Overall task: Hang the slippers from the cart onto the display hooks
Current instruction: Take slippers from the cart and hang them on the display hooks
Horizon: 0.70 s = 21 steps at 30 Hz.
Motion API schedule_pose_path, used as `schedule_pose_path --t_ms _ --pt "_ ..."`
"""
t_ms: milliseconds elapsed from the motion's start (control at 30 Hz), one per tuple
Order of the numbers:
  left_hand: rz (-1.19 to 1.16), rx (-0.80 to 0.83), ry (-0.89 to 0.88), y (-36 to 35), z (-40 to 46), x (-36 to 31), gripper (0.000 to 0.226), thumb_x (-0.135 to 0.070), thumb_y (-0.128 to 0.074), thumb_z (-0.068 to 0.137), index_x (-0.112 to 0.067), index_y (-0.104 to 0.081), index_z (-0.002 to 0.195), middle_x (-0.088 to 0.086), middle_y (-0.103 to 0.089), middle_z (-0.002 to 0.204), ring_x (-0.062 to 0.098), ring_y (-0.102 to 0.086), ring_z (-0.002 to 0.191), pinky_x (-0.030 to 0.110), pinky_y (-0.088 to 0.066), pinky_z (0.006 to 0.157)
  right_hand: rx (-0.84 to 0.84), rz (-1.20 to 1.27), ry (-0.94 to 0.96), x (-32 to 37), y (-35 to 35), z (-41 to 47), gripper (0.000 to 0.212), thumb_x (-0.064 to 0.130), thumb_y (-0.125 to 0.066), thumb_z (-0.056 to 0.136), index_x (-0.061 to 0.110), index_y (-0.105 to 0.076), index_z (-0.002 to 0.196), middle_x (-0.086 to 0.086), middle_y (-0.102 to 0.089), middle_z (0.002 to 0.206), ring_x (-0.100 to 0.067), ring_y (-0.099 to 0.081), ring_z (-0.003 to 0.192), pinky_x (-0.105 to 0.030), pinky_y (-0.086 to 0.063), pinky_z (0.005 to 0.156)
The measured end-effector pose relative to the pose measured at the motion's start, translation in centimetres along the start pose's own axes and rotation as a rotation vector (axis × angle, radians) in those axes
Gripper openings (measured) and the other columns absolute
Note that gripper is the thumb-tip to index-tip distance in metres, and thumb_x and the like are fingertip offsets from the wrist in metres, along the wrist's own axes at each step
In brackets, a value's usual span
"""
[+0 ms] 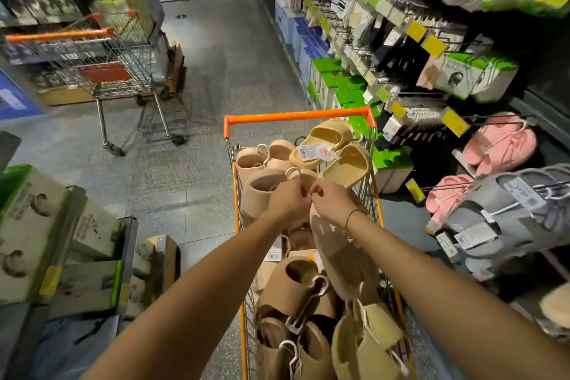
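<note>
Head view: a cart with an orange handle stands in a shop aisle, beside the display rack on its right. The cart is heaped with tan slippers clipped in pairs on white hangers; a yellow pair with a barcode tag lies on top at the far end.

Both hands meet over the middle of the cart. The left hand has its fingers curled and its fingertips drawn together above a tan slipper. The right hand is likewise curled, its fingertips touching those of the left. Each appears to pinch something small at the meeting point; what it is cannot be told. A thin band circles the right wrist.

On the rack, pink slippers hang from a hook, with a second pink pair lower down. Grey slippers with white tags hang nearest the camera. Yellow price labels tip the hooks.

A second cart stands at the left of the aisle. Boxes are stacked at the near left.
</note>
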<state>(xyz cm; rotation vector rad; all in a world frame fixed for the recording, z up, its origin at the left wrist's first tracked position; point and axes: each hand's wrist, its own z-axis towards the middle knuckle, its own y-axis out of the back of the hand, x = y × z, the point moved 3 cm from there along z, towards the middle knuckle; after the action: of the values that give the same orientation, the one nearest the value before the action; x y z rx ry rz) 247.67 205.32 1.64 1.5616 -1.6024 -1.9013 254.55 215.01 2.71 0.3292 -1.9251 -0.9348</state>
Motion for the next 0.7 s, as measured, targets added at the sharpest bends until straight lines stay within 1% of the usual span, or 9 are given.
schedule_pose_path --t_ms 100,167,233,300,367,433,533,633,700 --pt "0.015 -0.057 -0.024 -0.3 1.1 0.2 0.018 -0.032 -0.056 0.086 -0.015 -0.060 0.091 0.005 -0.068 0.090 0.026 -0.063 0.082 0.039 -0.052 0.068 -0.022 0.001 -0.014 -0.3 -0.1 1.3 0.015 0.015 -0.052 0.091 0.013 -0.065 0.095 -0.009 -0.065 0.099 -0.027 -0.059 0.095 -0.031 -0.045 0.081" --pt "0.055 -0.095 -0.022 -0.2 1.9 0.4 0.018 -0.035 -0.058 0.085 -0.019 -0.057 0.094 0.004 -0.064 0.098 0.026 -0.061 0.090 0.044 -0.054 0.076 -0.046 -0.006 -0.007 -0.2 0.1 2.2 0.010 0.015 -0.052 0.089 0.014 -0.060 0.096 -0.009 -0.060 0.103 -0.027 -0.057 0.093 -0.032 -0.045 0.082" --pt "0.091 -0.118 -0.017 -0.1 2.9 0.5 0.022 -0.035 -0.060 0.087 -0.018 -0.059 0.101 0.006 -0.061 0.107 0.027 -0.058 0.099 0.046 -0.053 0.083 -0.055 -0.015 0.010 0.0 0.3 3.0 0.012 0.015 -0.053 0.090 0.014 -0.054 0.102 -0.008 -0.050 0.114 -0.027 -0.054 0.097 -0.034 -0.045 0.088" --pt "0.130 -0.120 -0.011 -0.2 3.8 0.7 0.033 -0.036 -0.061 0.089 -0.015 -0.058 0.114 0.008 -0.058 0.117 0.029 -0.055 0.108 0.046 -0.050 0.090 -0.065 -0.029 0.028 0.0 0.4 4.0 0.021 0.016 -0.055 0.091 0.013 -0.052 0.111 -0.011 -0.042 0.126 -0.031 -0.052 0.108 -0.038 -0.045 0.096" --pt "0.156 -0.138 -0.027 -0.4 4.7 0.8 0.034 -0.035 -0.060 0.090 -0.013 -0.056 0.116 0.010 -0.057 0.119 0.031 -0.052 0.110 0.045 -0.046 0.092 -0.085 -0.045 0.037 0.0 0.2 5.0 0.027 0.017 -0.056 0.091 0.012 -0.050 0.116 -0.013 -0.039 0.133 -0.035 -0.051 0.115 -0.040 -0.043 0.101" --pt "0.158 -0.183 -0.039 -0.5 5.5 0.9 0.033 -0.033 -0.060 0.089 -0.013 -0.056 0.115 0.011 -0.057 0.117 0.031 -0.051 0.108 0.045 -0.045 0.090 -0.096 -0.048 0.029 -0.2 0.0 5.9 0.028 0.018 -0.055 0.091 0.011 -0.050 0.118 -0.014 -0.039 0.132 -0.035 -0.049 0.117 -0.040 -0.041 0.104" --pt "0.222 -0.229 -0.048 -0.9 6.7 0.9 0.038 -0.034 -0.059 0.091 -0.014 -0.053 0.122 0.011 -0.054 0.119 0.032 -0.050 0.109 0.043 -0.042 0.091 -0.091 -0.066 0.014 -0.4 -0.3 7.1 0.027 0.018 -0.051 0.094 0.010 -0.048 0.120 -0.015 -0.039 0.132 -0.036 -0.048 0.118 -0.040 -0.040 0.104" --pt "0.283 -0.212 -0.031 -1.1 7.8 1.2 0.049 -0.035 -0.063 0.088 -0.017 -0.048 0.132 0.010 -0.051 0.126 0.034 -0.048 0.116 0.043 -0.039 0.097 -0.079 -0.096 0.009 -0.8 -0.5 7.9 0.030 0.018 -0.052 0.093 0.010 -0.047 0.122 -0.014 -0.038 0.132 -0.036 -0.047 0.117 -0.038 -0.038 0.101" --pt "0.310 -0.182 -0.047 -1.3 8.4 1.5 0.054 -0.036 -0.062 0.088 -0.020 -0.046 0.137 0.008 -0.054 0.127 0.032 -0.048 0.119 0.043 -0.036 0.102 -0.068 -0.100 0.007 -1.1 -0.8 8.3 0.030 0.018 -0.054 0.092 0.010 -0.047 0.121 -0.013 -0.038 0.131 -0.036 -0.047 0.117 -0.037 -0.039 0.100"
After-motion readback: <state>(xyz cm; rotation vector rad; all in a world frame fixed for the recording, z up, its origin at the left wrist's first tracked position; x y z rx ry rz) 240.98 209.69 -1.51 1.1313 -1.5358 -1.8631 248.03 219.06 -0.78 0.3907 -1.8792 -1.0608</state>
